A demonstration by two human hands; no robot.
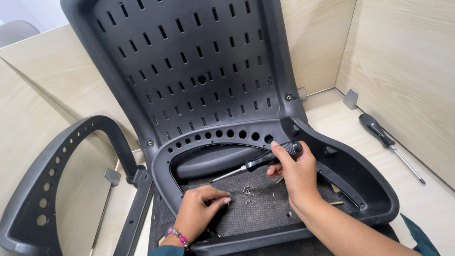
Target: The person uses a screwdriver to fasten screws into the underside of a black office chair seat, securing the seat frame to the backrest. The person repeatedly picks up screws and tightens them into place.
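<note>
Right hand (296,173) was gripping the screwdriver (265,159) at frame centre, left hand (201,208) fingers pinching at loose screws (247,192) on the chair seat (265,208); detached armrest (57,180) lower left, assembly judged partway.

Your right hand (296,173) grips a screwdriver (265,160) with a ribbed matt black handle and shiny metal shaft. The chair back (189,61) is matt black plastic, the seat (265,204) rough dark cloth, the desk (426,199) smooth pale wood grain.
</note>
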